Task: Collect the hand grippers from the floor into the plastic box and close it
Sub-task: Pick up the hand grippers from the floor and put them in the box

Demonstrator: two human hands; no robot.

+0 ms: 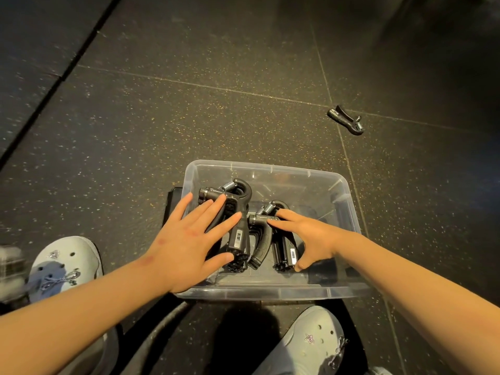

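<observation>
A clear plastic box [349, 201] stands open on the dark floor in front of me. My left hand [186, 244] reaches over its left side, fingers spread across a black hand gripper [238, 212] and thumb under the handle end, holding it just above the box bottom. My right hand [308, 236] grips a second black hand gripper [281, 250] inside the box, fingers on its top and thumb at the handle end. A third hand gripper [346, 120] lies on the floor beyond the box, to the far right.
A black lid [173, 201] lies flat on the floor against the box's left side, partly under it. My two grey clogs [67, 263] [311, 342] stand on either side near the box. Speckled rubber floor tiles surround everything.
</observation>
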